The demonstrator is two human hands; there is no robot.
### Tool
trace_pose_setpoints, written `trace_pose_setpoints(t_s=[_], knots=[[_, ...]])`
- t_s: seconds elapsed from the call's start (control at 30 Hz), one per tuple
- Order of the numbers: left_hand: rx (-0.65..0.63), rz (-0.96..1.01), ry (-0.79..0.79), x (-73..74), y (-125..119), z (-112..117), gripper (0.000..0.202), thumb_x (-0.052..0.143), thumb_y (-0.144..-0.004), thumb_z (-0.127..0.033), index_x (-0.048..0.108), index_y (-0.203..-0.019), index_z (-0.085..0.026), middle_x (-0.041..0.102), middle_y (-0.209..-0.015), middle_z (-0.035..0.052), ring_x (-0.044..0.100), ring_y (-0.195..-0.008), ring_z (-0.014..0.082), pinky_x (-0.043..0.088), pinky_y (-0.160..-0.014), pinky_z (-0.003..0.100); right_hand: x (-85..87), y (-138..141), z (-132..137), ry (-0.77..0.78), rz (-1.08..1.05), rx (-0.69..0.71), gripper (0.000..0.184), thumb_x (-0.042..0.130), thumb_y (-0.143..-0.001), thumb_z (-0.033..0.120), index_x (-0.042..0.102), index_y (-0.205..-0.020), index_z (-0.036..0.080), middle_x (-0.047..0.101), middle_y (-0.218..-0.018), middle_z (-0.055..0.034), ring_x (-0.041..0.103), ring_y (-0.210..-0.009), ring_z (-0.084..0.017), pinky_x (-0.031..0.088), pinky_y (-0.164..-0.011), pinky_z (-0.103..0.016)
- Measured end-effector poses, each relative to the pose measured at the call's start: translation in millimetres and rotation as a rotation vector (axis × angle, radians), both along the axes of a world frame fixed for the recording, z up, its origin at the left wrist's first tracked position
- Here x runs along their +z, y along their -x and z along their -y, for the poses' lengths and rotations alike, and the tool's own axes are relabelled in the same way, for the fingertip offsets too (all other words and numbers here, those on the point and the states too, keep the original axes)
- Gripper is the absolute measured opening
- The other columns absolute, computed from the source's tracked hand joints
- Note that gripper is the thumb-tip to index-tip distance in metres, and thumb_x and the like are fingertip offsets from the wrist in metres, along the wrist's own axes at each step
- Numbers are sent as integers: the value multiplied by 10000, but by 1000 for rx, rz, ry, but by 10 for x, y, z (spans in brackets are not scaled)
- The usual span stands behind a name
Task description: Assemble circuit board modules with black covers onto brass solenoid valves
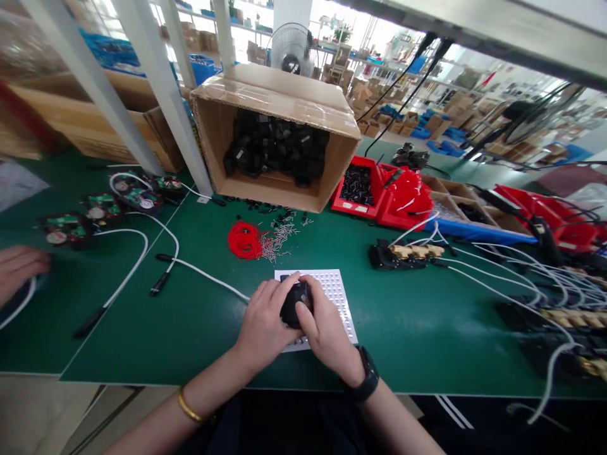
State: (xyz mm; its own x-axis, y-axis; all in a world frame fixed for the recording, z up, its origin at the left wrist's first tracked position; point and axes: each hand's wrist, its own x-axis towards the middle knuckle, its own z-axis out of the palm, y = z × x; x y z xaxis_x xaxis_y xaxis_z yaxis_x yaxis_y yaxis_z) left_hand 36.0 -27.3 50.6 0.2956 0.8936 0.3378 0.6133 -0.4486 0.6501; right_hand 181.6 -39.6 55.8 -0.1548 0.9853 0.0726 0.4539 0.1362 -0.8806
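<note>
Both my hands meet over a white sheet of small round stickers [337, 292] lying on the green table mat [190, 328]. My left hand [266, 316] wraps round a small black plastic part [294, 303] from the left. My right hand [321, 328], with a black watch on its wrist, presses its fingers on the same part from the right. A gold bangle sits on my left wrist. A white cable [208, 275] runs from the part away to the left.
A tipped cardboard box [279, 101] holds several black parts. Red rings [244, 240] and metal pins [279, 237] lie before it. Red bins [360, 189] and wired assemblies [408, 253] stand at right. Circuit boards [102, 205] lie at left, near another person's hand [19, 268].
</note>
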Motion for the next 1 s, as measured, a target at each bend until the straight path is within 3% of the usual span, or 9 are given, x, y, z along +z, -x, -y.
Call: trace_pose_setpoints(t_s=[0.07, 0.17, 0.3, 0.37, 0.43, 0.5, 0.6, 0.8, 1.0], knots=[[-9, 93, 68, -77, 44, -7, 592, 667, -627, -151, 449, -1170, -238, 554, -1021, 52, 515, -942, 250, 418, -840, 401, -4, 40, 8, 28, -19, -11, 512, 515, -824, 337, 372, -1294, 191, 479, -1259, -110, 459, -1133, -261, 343, -979, -441], [1, 336, 228, -224, 163, -26, 604, 700, -603, -163, 423, -1136, -232, 499, -1125, 67, 501, -1020, 251, 415, -872, 396, -47, 98, 4, 208, -352, 52, 525, 564, -794, 354, 407, -1271, 199, 534, -1216, -90, 503, -1103, -239, 390, -952, -414], [-42, 558, 397, -420, 352, -56, 664, 731, -617, -202, 351, -1161, -223, 430, -1194, 93, 489, -1064, 241, 396, -911, 372, -195, 230, 14, 496, -743, 17, 419, 675, -708, 387, 570, -1049, 168, 655, -937, -63, 597, -921, -220, 500, -729, -319], [-127, 630, 477, -468, 433, -85, 770, 799, -569, -343, 341, -1176, -222, 437, -1202, 102, 469, -1098, 266, 372, -931, 372, -270, 298, 24, 534, -818, -36, 430, 730, -655, 369, 594, -1006, 162, 663, -888, -54, 609, -850, -203, 497, -645, -278], [-229, 742, 554, -460, 484, -130, 864, 753, -552, -558, 326, -1217, -210, 455, -1213, 120, 449, -1130, 295, 350, -945, 374, -317, 342, 27, 541, -834, -77, 436, 757, -624, 362, 609, -985, 167, 667, -861, -44, 612, -797, -188, 487, -602, -258], [-264, 834, 613, -403, 494, -184, 802, 564, -669, -683, 322, -1256, -191, 494, -1190, 131, 468, -1110, 294, 361, -921, 367, -333, 360, 23, 536, -808, -104, 413, 764, -616, 365, 624, -955, 175, 668, -826, -34, 612, -770, -183, 485, -594, -256], [-142, 838, 670, -280, 442, -254, 532, 383, -857, -566, 405, -1216, -174, 573, -1072, 101, 536, -981, 228, 404, -823, 305, -341, 359, 20, 514, -770, -126, 393, 761, -621, 366, 630, -939, 177, 669, -816, -33, 617, -775, -187, 493, -636, -273], [-45, 817, 730, -153, 366, -290, 370, 514, -847, -398, 473, -1149, -190, 620, -913, 32, 558, -815, 157, 427, -715, 229, -432, 396, 62, 457, -771, -130, 414, 754, -643, 344, 591, -974, 157, 657, -945, -70, 609, -881, -208, 481, -798, -336], [-37, 746, 707, -147, 405, -320, 290, 509, -836, -393, 572, -1017, -175, 617, -926, 27, 546, -839, 161, 414, -745, 237, -398, 488, 81, 456, -741, -232, 401, 773, -600, 367, 550, -871, 172, 638, -773, -22, 583, -641, -145, 470, -533, -238]])
